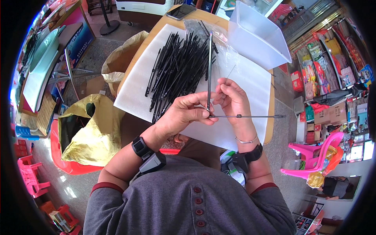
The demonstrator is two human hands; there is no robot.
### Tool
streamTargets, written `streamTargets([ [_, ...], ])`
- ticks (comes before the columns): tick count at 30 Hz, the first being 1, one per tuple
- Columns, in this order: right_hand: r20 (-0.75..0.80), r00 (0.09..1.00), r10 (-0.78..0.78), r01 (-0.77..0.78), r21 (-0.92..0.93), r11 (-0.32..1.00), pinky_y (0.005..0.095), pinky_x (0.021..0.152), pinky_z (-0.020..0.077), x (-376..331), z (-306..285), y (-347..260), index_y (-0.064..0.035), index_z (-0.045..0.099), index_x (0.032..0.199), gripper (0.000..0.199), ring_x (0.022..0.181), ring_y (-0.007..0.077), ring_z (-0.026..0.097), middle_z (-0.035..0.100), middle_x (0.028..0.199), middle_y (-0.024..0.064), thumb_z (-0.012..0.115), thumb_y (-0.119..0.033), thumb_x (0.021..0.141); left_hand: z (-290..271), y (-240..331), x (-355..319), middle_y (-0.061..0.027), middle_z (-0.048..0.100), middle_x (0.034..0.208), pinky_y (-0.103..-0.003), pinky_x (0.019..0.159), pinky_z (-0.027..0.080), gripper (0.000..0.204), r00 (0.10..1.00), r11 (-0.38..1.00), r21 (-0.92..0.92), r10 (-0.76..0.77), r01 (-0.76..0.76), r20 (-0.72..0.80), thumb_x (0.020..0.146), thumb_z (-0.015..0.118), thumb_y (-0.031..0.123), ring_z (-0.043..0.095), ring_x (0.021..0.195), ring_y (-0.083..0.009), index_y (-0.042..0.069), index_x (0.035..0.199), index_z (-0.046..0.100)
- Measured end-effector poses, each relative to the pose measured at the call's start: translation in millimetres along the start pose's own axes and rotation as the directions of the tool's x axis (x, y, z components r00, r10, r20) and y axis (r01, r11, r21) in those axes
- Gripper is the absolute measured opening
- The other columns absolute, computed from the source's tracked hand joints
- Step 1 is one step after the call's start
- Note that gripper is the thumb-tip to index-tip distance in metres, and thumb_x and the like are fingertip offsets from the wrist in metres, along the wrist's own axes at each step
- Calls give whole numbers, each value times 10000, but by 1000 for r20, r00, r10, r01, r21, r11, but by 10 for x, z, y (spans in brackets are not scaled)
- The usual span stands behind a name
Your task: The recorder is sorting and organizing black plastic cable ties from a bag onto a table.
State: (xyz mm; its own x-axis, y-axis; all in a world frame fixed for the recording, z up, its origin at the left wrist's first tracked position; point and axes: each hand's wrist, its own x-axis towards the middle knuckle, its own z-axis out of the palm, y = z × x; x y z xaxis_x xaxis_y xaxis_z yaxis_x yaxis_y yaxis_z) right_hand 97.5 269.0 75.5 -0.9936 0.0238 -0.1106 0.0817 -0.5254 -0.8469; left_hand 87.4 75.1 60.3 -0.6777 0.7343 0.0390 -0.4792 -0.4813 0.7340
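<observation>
My left hand [188,111] is closed, thumb against fingers, on black rods. One shiny dark rod [210,66] points up and away from the fingertips. A second, thin black rod [258,116] with a small collar and a forked-looking tip runs out to the right, passing in front of my right wrist. Close beside it, my right hand [232,98] pinches a thin wire-like strand [232,71] that slants up to the right; its lower end is hidden by the fingers. Beyond both hands lies a heap of black rods [176,66] on a white foam sheet [135,86].
A translucent plastic bin [258,37] stands at the table's far right, near a crumpled clear bag [219,33]. A phone [181,11] lies at the far edge. A yellow sack [98,137] and a tan sack [121,58] stand left; a pink chair [313,156] is right.
</observation>
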Motion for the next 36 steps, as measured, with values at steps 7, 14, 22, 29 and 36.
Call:
streamTargets([
  [7, 19, 1000, 17, -17, 7, 1000, 303, 629, 582, -4, 2, 1, 18, 584, 1063, 183, 679, 158, 656, 641, 820, 83, 550, -66, 904, 5, -13, -12, -88, 614, 981, -333, 803, 582, 468, 999, 999, 46, 17, -19, 42, 867, 578, -50, 668, 918, -250, 49, 1317, 496],
  [14, -36, 998, -50, 48, -29, 998, 315, 648, 571, -4, -12, 30, 14, 569, 1061, 177, 692, 173, 657, 640, 825, 85, 545, -63, 903, -14, -30, -20, -87, 614, 959, -323, 801, 580, 375, 998, 992, 120, 48, -44, -29, 886, 572, -29, 673, 904, -242, 25, 1252, 516],
  [22, 50, 967, -251, 255, -84, 963, 329, 731, 542, -41, 54, -4, -47, 526, 1123, 236, 857, 198, 644, 607, 1009, 95, 547, -54, 887, 54, 36, 178, -69, 588, 870, -300, 689, 574, 76, 941, 976, 181, 169, -119, -292, 907, 560, 42, 668, 778, -204, 30, 964, 510],
  [29, 105, 986, -128, 149, -225, 963, 283, 660, 507, -243, 135, -200, -41, 495, 1106, 201, 785, 126, 579, 560, 982, 49, 507, -104, 916, 72, 23, 242, -23, 561, 795, -252, 682, 498, 58, 913, 901, 405, 287, -154, -290, 873, 561, 18, 595, 726, -118, 45, 898, 517],
  [36, 79, 987, -140, 157, -275, 949, 263, 569, 515, -295, 158, -208, -8, 540, 1008, 142, 673, 110, 581, 583, 842, 61, 506, -131, 947, 261, 14, 221, 59, 512, 689, -184, 563, 355, 73, 960, 842, 540, 159, -9, -231, 877, 634, 95, 454, 631, -31, 30, 905, 619],
])
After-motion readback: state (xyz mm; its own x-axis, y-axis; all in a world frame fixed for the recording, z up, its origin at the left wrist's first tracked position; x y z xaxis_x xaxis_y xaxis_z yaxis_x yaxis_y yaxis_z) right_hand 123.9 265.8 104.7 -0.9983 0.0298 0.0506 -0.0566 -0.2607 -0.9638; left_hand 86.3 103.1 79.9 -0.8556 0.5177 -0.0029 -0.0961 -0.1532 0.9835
